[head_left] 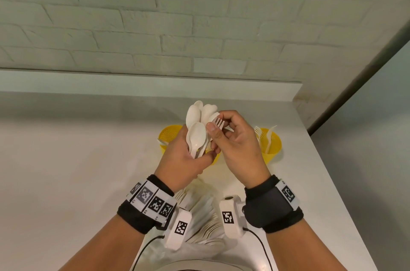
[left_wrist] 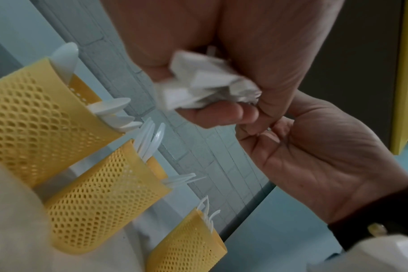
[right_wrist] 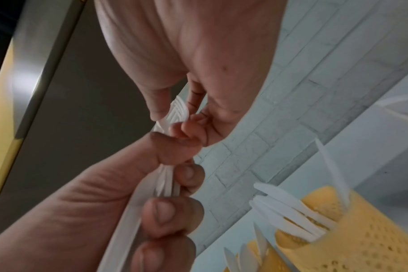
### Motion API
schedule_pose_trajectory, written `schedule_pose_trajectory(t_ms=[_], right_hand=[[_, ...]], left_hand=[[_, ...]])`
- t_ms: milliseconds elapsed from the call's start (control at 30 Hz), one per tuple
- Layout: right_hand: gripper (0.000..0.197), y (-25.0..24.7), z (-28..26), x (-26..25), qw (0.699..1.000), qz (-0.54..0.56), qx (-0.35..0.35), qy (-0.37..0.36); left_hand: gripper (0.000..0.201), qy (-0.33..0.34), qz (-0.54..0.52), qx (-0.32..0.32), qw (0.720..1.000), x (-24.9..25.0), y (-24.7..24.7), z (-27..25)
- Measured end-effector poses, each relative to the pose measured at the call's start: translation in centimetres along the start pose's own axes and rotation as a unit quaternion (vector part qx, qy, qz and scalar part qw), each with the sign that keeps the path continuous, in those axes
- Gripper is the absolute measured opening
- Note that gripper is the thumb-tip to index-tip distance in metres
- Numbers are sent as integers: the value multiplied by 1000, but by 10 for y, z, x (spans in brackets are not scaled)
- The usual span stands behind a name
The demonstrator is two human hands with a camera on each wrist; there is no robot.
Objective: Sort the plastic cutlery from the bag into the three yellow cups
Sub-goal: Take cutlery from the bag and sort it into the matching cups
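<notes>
My left hand grips a bundle of white plastic cutlery by the handles, spoon bowls pointing up. My right hand pinches the head of a fork at the bundle's right side; the right wrist view shows thumb and finger on the fork tines. Three yellow mesh cups stand behind the hands: the left cup, the middle cup mostly hidden, and the right cup with forks. In the left wrist view, one cup holds spoons.
A clear bag of white cutlery lies on the white counter between my wrists. A brick wall with a low ledge backs the counter. The counter's edge runs diagonally on the right.
</notes>
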State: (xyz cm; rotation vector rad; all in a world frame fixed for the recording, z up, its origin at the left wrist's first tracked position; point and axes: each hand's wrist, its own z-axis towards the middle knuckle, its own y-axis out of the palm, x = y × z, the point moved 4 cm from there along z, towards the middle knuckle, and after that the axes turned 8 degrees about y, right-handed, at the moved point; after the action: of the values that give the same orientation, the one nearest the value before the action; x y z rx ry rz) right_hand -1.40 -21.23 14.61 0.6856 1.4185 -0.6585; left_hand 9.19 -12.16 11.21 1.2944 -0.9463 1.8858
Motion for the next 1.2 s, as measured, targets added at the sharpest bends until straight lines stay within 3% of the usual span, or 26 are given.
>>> schedule_pose_trajectory(t_ms=[167,233,433,533,667,733,800,900,1100,1200], right_hand=[[7,-2,2,3,999,9,6,33],[13,-4,3,4,998,19,32,45],[13,0,3,0,998,-11,44,33],[11,0,1,-1,999,0,18,42],[39,5,-5,2,997,-12,-75,23],[37,4,-5,3,996,-18,-83,14],[20,1,-3,2,999,-19,-47,7],[4,-1,-4,3,1000,9,14,-3],[10,-14,-4,-16,978,65,159,-121],[12,-35,-4,-36,962,124,183,-162]], left_hand=[[42,4,-8,-16,1000,3,-3,-1],[46,3,-16,-15,1000,3,-4,-2],[45,-26,-34,4,999,-5,-1,-3],[44,-25,-36,-5,999,-5,-2,-1],[33,-28,-52,-19,998,-1,-5,-1],[20,-34,-27,-24,999,-3,-7,-2],[12,-49,-3,-25,998,-6,-8,-3],[18,-70,-6,-37,997,-8,-7,-4],[31,-103,25,-67,992,-12,-8,-6],[32,-122,24,-53,991,-19,-10,-7]])
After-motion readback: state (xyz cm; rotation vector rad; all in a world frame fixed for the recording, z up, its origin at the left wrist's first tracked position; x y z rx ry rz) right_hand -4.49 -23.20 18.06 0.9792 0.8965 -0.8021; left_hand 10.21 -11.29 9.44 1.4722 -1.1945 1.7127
